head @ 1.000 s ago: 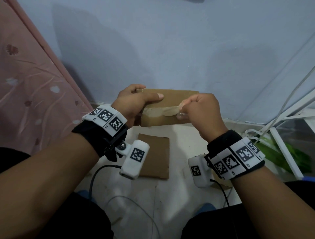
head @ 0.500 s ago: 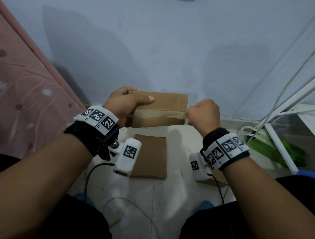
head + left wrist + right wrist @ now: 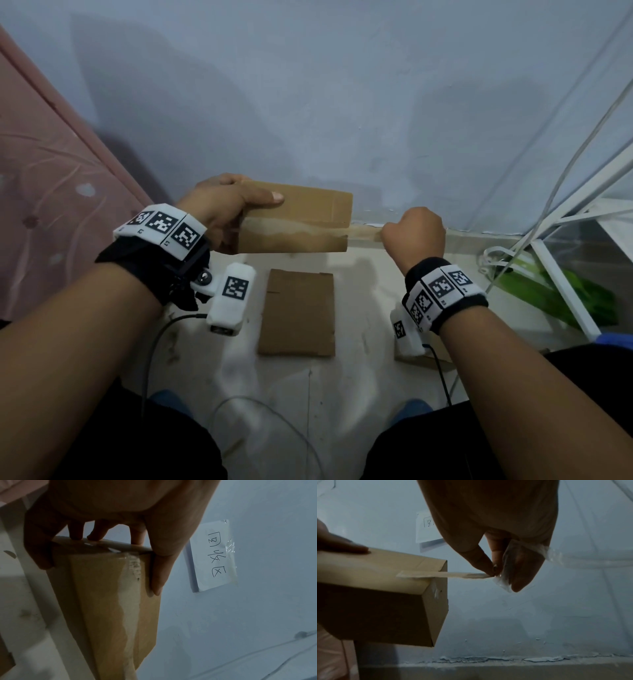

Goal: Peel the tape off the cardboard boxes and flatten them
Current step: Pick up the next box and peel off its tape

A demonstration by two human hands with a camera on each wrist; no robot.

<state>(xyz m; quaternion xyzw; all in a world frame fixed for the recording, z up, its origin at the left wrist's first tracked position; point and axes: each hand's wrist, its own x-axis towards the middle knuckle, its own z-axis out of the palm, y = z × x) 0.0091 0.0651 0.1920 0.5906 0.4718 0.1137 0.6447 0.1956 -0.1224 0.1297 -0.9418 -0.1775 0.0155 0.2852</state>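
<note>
Blue wall [image 3: 342,102] is filling the upper frame, with pale floor [image 3: 370,325] below it. At frame centre your left hand [image 3: 219,212] is gripping the box [image 3: 298,219] by its left end, thumb lying across the top face and fingers wrapped behind. Your right hand [image 3: 412,233], right of centre, is pinching the tape [image 3: 447,574] between thumb and fingertips, with the peeled strip stretching taut from the box's right edge. In the wrist view the strip is lifting off the top face, though its far end is still sticking. Below the box, a flat cardboard [image 3: 296,313] piece is lying on the floor, so one box looks finished already. By my reading, you are most of the way through this strip; the box itself is still holding its shape and waiting to be flattened.
</note>
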